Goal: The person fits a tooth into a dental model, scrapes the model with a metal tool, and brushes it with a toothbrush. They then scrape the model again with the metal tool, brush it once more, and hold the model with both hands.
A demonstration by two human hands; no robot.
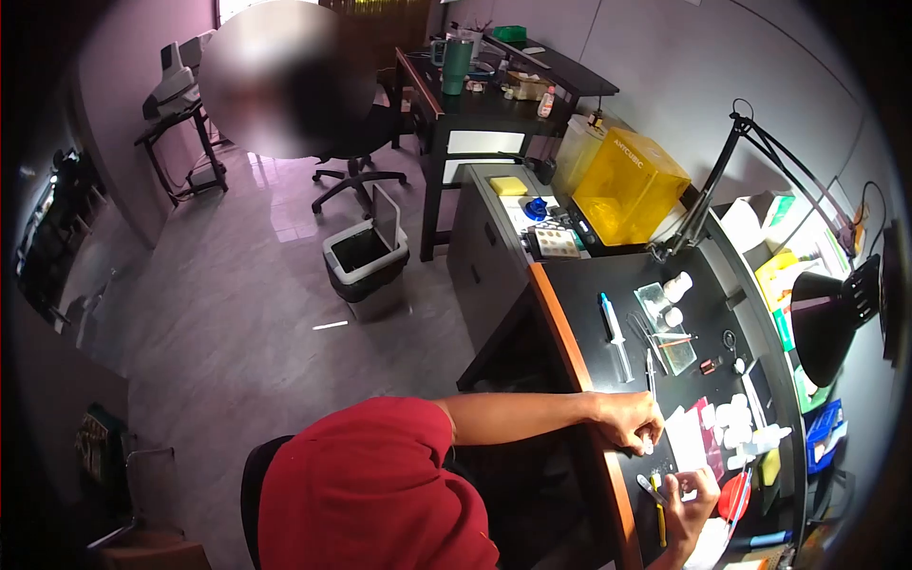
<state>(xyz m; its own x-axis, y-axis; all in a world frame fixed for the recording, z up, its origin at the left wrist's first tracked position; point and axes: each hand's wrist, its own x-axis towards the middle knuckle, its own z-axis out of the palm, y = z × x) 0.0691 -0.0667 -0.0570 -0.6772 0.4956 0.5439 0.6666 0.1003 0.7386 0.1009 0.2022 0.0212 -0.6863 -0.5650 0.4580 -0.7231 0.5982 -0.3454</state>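
Note:
My left hand reaches over the black desk near its orange-brown front edge, fingers curled down around a small whitish piece that I cannot make out. My right hand is lower right, thumb and fingers bent together. A thin silvery tool meets its thumb and seems to be held there. Beneath that tool lies a yellow-handled tool. White paper on a dark red sheet sits between and beyond the hands. A slim pen-like metal tool lies just past my left hand.
A large syringe, a glass plate and small white bottles lie farther along the desk. White containers cluster behind the paper. A black lamp overhangs the right. A yellow box and lidded bin stand beyond.

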